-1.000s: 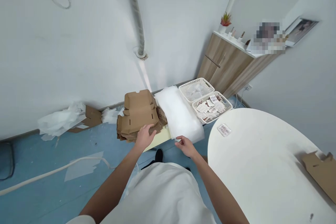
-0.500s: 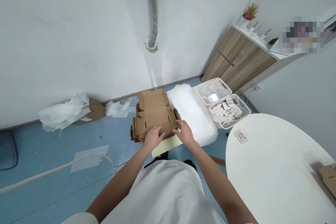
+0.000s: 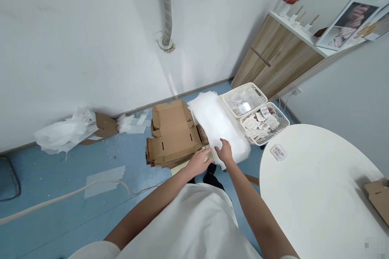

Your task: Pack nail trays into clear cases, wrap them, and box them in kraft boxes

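A stack of flat brown cardboard boxes [image 3: 179, 139] lies unfolded in front of me, the top one with two dark slots. My left hand [image 3: 199, 162] is at the stack's near right corner, fingers apart, with nothing visible in it. Over the near part of a pile of white packing sheets [image 3: 209, 115] hovers my right hand [image 3: 225, 151], its fingers also spread and holding nothing. Whether either hand touches what lies beneath it, I cannot tell. A pale yellow surface [image 3: 179, 168] shows under the boxes.
Behind the sheets stand a white basket [image 3: 225, 99] of clear plastic pieces and another basket [image 3: 287, 123] full of printed cards. At right is a round white table [image 3: 316, 194] bearing a small clear pack [image 3: 278, 152]. A hose [image 3: 54, 200] crosses the blue floor.
Both hands have moved right, off the front of the cardboard stack toward the white sheets. The view has shifted slightly. The boxes look the same.
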